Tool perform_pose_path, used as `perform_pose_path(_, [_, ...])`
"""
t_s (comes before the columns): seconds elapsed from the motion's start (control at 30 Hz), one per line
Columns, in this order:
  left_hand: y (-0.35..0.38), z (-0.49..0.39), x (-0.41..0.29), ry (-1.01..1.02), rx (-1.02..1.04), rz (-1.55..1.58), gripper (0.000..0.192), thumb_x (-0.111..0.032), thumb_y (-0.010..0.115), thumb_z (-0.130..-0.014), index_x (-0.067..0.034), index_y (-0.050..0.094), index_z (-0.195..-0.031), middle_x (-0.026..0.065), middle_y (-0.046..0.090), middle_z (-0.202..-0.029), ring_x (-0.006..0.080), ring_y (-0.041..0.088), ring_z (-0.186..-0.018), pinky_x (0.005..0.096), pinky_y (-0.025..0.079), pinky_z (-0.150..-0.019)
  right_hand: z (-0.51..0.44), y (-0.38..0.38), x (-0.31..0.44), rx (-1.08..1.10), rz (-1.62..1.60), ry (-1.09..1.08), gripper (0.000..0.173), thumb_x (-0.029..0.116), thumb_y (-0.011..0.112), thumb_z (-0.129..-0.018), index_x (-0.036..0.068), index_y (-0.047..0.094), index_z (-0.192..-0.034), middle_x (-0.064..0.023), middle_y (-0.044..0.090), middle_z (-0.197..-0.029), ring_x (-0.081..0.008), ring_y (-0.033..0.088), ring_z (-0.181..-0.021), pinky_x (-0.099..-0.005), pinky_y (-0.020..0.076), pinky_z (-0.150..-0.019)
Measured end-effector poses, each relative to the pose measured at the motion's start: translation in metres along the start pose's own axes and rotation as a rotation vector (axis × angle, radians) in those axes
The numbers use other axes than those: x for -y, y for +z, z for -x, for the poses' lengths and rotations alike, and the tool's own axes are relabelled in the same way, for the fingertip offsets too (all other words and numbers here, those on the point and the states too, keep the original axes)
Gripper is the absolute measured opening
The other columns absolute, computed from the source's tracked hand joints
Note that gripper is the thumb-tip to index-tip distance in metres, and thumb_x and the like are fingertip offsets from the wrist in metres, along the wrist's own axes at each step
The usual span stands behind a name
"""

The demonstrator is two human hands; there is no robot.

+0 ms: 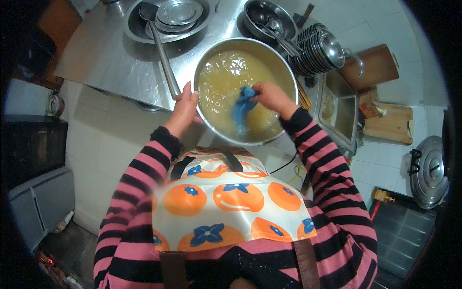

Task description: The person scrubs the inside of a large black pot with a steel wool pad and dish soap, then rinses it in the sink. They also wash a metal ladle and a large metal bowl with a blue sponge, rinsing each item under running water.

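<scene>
A large round metal pot [295, 90] with cloudy yellowish liquid [218, 81] in it stands before me. My left hand [184, 112] grips its rim on the left, thumb up along the outside. Inside the pot, my right hand [275, 98] pinches a blue cloth [247, 104] by its upper end. The cloth hangs down into the liquid, and its lower part is blurred. Close by my left fingertips ends the long metal handle of a spatula [164, 59]. Its dark blade rests in a wide metal basin [129, 30].
Stacked metal plates [179, 12] sit in the basin on the steel table [108, 54]. Beyond the pot to the right are a bowl with ladles [252, 21], stacked metal bowls [330, 48], a sink [344, 115] and cutting boards [388, 123]. A pot lid [429, 173] leans far right.
</scene>
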State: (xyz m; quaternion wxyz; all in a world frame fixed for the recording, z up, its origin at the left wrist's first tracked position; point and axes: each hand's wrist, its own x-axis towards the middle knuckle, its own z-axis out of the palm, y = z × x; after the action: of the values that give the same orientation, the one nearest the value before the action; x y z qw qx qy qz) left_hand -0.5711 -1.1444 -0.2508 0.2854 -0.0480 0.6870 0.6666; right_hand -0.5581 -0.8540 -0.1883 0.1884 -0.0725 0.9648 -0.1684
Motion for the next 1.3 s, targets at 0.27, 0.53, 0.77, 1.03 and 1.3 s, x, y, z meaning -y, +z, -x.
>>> perform_pose_path(0.27, [-0.004,0.001,0.001,-0.029,-0.008,-0.025,0.051,-0.022,0.037,-0.099,-0.019,0.023,-0.148,0.0125,0.064,-0.092,0.0171,0.065,-0.057,0.031,0.058,-0.046,-0.006,-0.07,-0.044,-0.212,0.205,-0.116,0.038,-0.004,0.056,-0.08,0.012,0.065,-0.113,-0.0149,0.058,-0.102,-0.0331,0.059,-0.096,-0.0382,0.0491,-0.083])
perform_pose_path(0.53, [-0.011,0.004,0.002,-0.028,0.004,0.036,0.05,-0.02,0.036,-0.099,-0.018,0.023,-0.148,0.0138,0.063,-0.101,0.0186,0.067,-0.062,0.0327,0.06,-0.047,0.016,-0.074,-0.087,-0.2,0.617,-0.032,0.042,0.002,0.052,-0.081,0.019,0.062,-0.118,-0.0145,0.056,-0.099,-0.0329,0.058,-0.094,-0.0441,0.0488,-0.083])
perform_pose_path(0.77, [-0.011,-0.006,0.006,-0.024,0.021,0.082,0.051,-0.02,0.034,-0.1,-0.016,0.02,-0.148,0.0175,0.061,-0.108,0.0209,0.068,-0.063,0.0338,0.06,-0.046,0.093,-0.033,-0.077,-0.115,0.329,-0.01,0.036,0.001,0.05,-0.082,0.005,0.06,-0.117,-0.0203,0.062,-0.096,-0.0389,0.059,-0.093,-0.0452,0.0481,-0.083])
perform_pose_path(1.03, [-0.005,-0.01,0.001,-0.075,0.055,0.077,0.052,-0.02,0.033,-0.101,-0.02,0.017,-0.149,0.0165,0.062,-0.108,0.0206,0.068,-0.063,0.0328,0.06,-0.048,0.138,0.017,0.005,0.038,0.05,-0.011,0.036,0.009,0.071,-0.074,0.002,0.061,-0.108,-0.0182,0.062,-0.097,-0.0359,0.06,-0.093,-0.0421,0.0486,-0.081])
perform_pose_path(1.3, [-0.005,-0.01,-0.008,-0.166,0.175,0.242,0.054,-0.026,0.032,-0.103,-0.021,0.009,-0.152,0.0149,0.064,-0.099,0.021,0.068,-0.063,0.0358,0.062,-0.057,0.094,0.037,0.085,-0.013,-0.174,-0.177,0.022,0.01,0.069,-0.073,0.001,0.059,-0.091,-0.0202,0.06,-0.083,-0.0397,0.059,-0.083,-0.0468,0.0473,-0.073])
